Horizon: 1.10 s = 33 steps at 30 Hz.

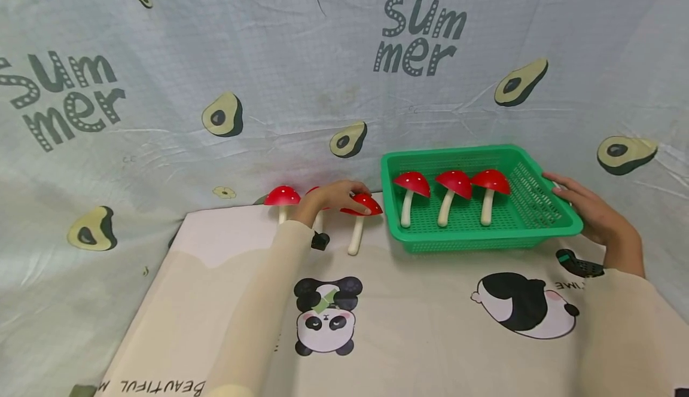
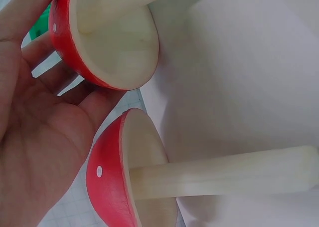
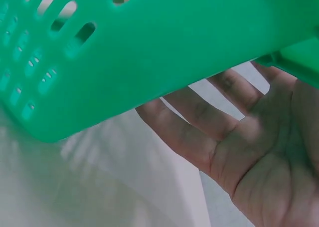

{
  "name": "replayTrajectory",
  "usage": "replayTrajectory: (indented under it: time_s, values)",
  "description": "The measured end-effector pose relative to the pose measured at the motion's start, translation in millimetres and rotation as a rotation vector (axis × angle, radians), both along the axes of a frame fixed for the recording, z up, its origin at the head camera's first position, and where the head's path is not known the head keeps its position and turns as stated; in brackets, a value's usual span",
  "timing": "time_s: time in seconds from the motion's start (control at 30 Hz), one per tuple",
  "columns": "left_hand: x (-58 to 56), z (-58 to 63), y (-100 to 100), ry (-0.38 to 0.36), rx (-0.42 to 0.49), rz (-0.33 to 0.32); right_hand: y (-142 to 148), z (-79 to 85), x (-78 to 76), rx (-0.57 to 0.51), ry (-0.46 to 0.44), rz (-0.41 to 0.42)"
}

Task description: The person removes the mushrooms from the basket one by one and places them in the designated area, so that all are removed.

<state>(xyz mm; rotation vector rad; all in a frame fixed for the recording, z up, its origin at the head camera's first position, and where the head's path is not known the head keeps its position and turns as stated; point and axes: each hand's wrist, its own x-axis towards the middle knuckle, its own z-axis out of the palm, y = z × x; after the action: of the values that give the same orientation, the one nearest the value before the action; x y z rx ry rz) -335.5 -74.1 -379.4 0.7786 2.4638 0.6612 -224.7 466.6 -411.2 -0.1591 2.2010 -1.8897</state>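
My left hand (image 1: 340,197) grips the red, white-dotted cap of a toy mushroom (image 1: 356,235) just left of the basket; its pale stem points toward me. In the left wrist view, thumb and fingers lie around that cap (image 2: 67,47), and a second mushroom (image 2: 107,172) lies beside the palm. Partly behind the left wrist is another mushroom (image 1: 319,222); farther left, one more mushroom (image 1: 282,197) is half covered by the sleeve. My right hand (image 1: 597,211) touches the right side of a green basket (image 1: 484,238) with extended fingers, their tips hidden behind it in the right wrist view.
Inside the basket, three mushrooms (image 1: 454,185) lie in a row, stems toward me. A pale cloth printed with pandas (image 1: 325,328) covers the table. Behind it hangs a grey-white sheet (image 1: 290,74) with avocado prints.
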Motion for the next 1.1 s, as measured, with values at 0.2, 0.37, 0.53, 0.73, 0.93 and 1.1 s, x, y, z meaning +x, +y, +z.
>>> replayTrajectory:
  time_s: [0.2, 0.37, 0.53, 0.73, 0.93, 1.1]
  values:
    - [-1.9, -3.8, -1.6, 0.000, 0.002, 0.007, 1.0, 0.2, -2.7, 0.158, 0.025, 0.005]
    - [-1.7, -4.1, -1.3, -0.002, 0.001, 0.004, -0.3, 7.1, -3.1, 0.306, 0.024, 0.020]
    - [-1.5, -5.2, -1.1, 0.002, -0.003, 0.001, -4.9, 15.2, -3.4, 0.385, -0.001, 0.028]
    - [-1.8, -7.3, -1.8, 0.010, -0.002, 0.004, -6.7, 14.8, -4.1, 0.348, -0.024, 0.019]
    - [-2.1, -8.5, -1.7, 0.015, 0.002, 0.003, -0.8, 7.1, -2.2, 0.276, 0.006, 0.018]
    - [-2.8, -4.9, -3.0, 0.001, 0.004, -0.018, 1.2, 0.6, -2.5, 0.198, -0.001, 0.028]
